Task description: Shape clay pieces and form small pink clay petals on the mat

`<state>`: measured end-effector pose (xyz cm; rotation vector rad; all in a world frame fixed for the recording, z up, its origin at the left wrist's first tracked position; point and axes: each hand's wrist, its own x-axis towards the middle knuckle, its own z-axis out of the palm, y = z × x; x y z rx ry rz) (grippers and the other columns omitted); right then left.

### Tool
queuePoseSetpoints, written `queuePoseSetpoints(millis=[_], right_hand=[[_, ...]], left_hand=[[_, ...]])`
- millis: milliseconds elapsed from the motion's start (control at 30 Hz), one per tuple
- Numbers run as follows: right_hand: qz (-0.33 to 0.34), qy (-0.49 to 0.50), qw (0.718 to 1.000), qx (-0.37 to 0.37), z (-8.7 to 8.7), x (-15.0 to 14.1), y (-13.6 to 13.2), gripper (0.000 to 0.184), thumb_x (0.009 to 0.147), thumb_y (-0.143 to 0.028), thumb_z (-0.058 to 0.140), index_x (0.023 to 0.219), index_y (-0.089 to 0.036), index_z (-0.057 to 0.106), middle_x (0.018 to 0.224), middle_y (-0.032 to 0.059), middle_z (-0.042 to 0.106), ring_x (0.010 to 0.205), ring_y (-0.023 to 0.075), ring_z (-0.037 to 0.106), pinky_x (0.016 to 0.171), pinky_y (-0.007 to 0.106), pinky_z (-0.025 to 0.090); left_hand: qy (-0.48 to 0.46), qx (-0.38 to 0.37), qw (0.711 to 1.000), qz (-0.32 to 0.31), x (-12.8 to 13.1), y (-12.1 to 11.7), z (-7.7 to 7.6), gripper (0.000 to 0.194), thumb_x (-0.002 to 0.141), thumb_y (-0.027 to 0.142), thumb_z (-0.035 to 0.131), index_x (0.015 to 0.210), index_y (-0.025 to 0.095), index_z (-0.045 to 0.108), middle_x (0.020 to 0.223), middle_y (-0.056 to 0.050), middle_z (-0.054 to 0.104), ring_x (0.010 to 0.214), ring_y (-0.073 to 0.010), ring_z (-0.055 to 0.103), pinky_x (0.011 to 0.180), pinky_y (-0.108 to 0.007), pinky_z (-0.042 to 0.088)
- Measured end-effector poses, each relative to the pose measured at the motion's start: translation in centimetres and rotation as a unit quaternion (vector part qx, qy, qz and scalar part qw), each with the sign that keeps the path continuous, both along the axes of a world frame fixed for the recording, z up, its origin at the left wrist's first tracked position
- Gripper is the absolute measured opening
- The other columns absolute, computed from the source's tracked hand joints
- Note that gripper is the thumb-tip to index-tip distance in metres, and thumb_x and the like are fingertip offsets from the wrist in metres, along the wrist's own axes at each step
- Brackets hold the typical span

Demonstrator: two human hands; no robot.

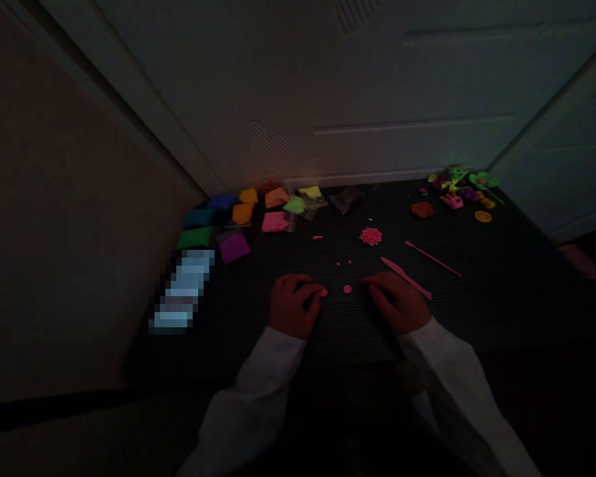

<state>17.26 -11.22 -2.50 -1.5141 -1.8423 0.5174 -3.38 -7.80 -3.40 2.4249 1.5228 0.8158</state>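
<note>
In the head view, my left hand [294,306] rests on the dark table with curled fingers. Its thumb and fingertip meet at the edge of a small flat pink clay disc [323,292]. A second pink disc [347,289] lies between my hands, with two tiny pink clay bits [338,264] just beyond. My right hand [396,301] has its thumb and forefinger close together; whether anything is between them is hidden. Beside it lie a pink clay knife [406,277] and a thin pink modelling tool [433,258]. A layered pink clay flower [371,236] sits farther back.
Coloured clay packets, among them a purple one [234,246] and a green one [195,237], line the back left. A blurred lit screen [183,289] lies at the left edge. Several finished clay figures [454,192] and a reddish-brown lump [422,210] stand back right, before a white panel [298,79].
</note>
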Motion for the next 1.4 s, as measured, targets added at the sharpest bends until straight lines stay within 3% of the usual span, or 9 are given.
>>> queuePoseSetpoints(millis=[267,700,967,1233,1400], right_hand=[[-0.001,0.008,1.0,0.004,0.0,0.1,0.0,0.022,0.078,-0.02,0.042,0.094,-0.02,0.057,0.091,0.0044,0.06,0.088,0.016,0.054,0.08,0.033,0.043],[0.001,-0.001,1.0,0.002,0.2,0.0,0.0,0.022,0.078,-0.022,0.042,0.094,-0.02,0.058,0.09,0.0045,0.061,0.086,0.0162,0.055,0.078,0.033,0.044],[-0.002,0.004,1.0,0.001,0.2,0.1,-0.1,0.023,0.078,-0.022,0.042,0.094,-0.02,0.058,0.091,0.0045,0.06,0.087,0.0166,0.055,0.078,0.034,0.044],[0.006,0.004,1.0,0.004,0.0,0.1,0.0,0.023,0.078,-0.021,0.042,0.094,-0.02,0.057,0.091,0.0047,0.06,0.087,0.0162,0.055,0.078,0.033,0.044],[0.0,0.004,1.0,0.008,0.0,0.1,0.0,0.023,0.078,-0.022,0.042,0.094,-0.021,0.058,0.091,0.0041,0.061,0.087,0.0167,0.055,0.079,0.034,0.044]], left_hand=[[0.008,-0.016,1.0,0.001,-0.3,0.3,-0.5,0.014,0.07,0.031,0.054,0.078,0.028,0.066,0.091,-0.002,0.058,0.09,-0.0193,0.047,0.082,-0.039,0.036],[0.001,-0.012,1.0,0.017,-0.1,0.1,-0.5,0.015,0.071,0.032,0.054,0.077,0.026,0.066,0.088,-0.003,0.058,0.089,-0.0191,0.046,0.08,-0.037,0.037],[-0.018,0.005,1.0,0.02,-0.3,0.1,-0.2,0.016,0.071,0.022,0.051,0.078,0.023,0.065,0.087,-0.003,0.058,0.087,-0.0175,0.048,0.082,-0.036,0.038],[0.04,0.073,0.995,0.045,-0.3,-1.2,0.3,0.021,0.066,0.016,0.052,0.079,0.025,0.066,0.094,-0.003,0.06,0.097,-0.0246,0.043,0.082,-0.043,0.032],[0.067,0.072,0.994,0.056,0.4,-2.1,0.9,0.026,0.065,0.016,0.052,0.085,0.027,0.064,0.106,-0.002,0.057,0.101,-0.0276,0.04,0.083,-0.047,0.026]])
